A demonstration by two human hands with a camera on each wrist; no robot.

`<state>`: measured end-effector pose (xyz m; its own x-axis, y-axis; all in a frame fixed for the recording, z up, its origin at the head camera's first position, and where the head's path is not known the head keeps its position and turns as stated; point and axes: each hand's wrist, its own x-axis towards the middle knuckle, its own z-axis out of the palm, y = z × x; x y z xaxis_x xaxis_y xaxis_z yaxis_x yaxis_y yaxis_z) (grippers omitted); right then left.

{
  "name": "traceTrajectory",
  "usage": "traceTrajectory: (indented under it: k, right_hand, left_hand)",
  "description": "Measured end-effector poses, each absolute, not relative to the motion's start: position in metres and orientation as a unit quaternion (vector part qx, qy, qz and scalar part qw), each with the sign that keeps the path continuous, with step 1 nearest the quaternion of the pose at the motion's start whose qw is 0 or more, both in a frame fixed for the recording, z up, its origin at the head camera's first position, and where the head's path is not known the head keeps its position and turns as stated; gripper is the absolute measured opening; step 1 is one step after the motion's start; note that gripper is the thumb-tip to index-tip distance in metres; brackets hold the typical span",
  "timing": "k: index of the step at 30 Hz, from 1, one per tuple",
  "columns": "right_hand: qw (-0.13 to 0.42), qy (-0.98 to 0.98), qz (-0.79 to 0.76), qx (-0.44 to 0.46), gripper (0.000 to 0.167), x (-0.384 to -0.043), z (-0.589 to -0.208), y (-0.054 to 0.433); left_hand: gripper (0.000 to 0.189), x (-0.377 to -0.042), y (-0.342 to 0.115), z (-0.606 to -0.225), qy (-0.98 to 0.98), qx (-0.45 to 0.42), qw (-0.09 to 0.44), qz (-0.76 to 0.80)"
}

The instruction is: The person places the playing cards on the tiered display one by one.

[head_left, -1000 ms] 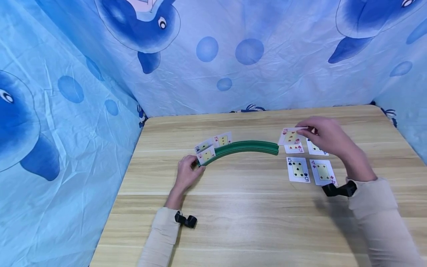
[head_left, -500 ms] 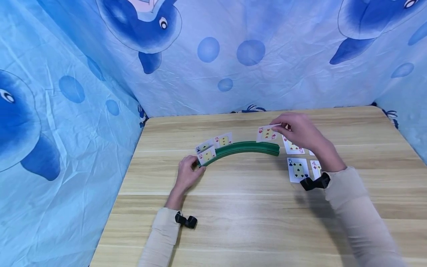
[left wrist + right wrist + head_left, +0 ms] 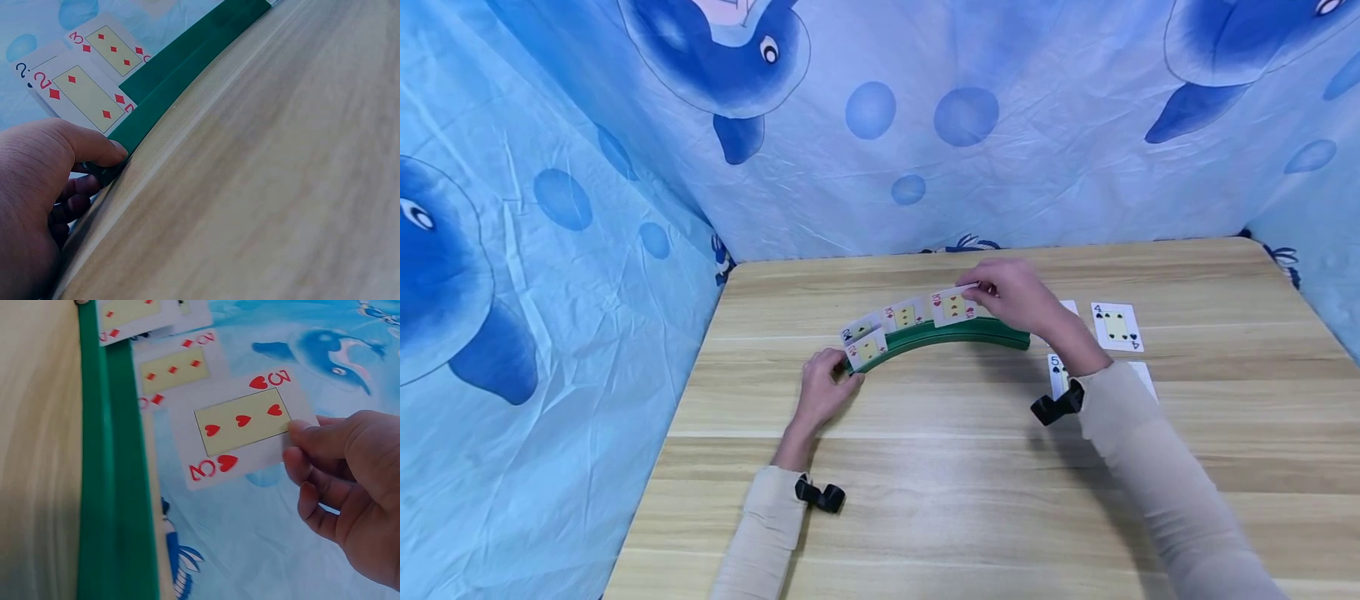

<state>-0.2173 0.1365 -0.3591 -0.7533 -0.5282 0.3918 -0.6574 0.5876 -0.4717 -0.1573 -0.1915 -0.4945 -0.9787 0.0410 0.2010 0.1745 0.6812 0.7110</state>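
Note:
A curved green card holder [image 3: 970, 331] lies on the table. My left hand [image 3: 826, 387] grips its left end, with the thumb on the front face in the left wrist view. Standing at that end are the two of diamonds [image 3: 84, 94], a black two [image 3: 859, 328] partly hidden behind it, and the three of diamonds [image 3: 111, 50]. My right hand [image 3: 1017, 293] pinches the three of hearts [image 3: 244, 425] by one edge between thumb and fingers. This card is tilted, its lower edge close over the holder's back groove, right beside the three of diamonds.
At the right of the wooden table [image 3: 925, 483] lie a four of spades [image 3: 1117, 327], a five of spades [image 3: 1057, 373] and other cards partly covered by the right arm. Blue dolphin-print cloth [image 3: 910, 125] hangs behind the table and along its sides.
My right hand has carried the three of hearts leftward from above the loose cards to the holder, up beside the three of diamonds. The left hand has stayed on the holder's end.

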Motion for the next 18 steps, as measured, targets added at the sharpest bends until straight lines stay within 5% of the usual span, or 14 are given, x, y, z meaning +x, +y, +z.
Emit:
traceTrajectory:
  k: [18]
  right_hand:
    - [0.08,-0.874,0.333,0.346,0.017,-0.22,-0.386,0.097]
  left_hand:
    - [0.036,-0.156,-0.191,-0.495,-0.914,-0.06,0.088,-0.392]
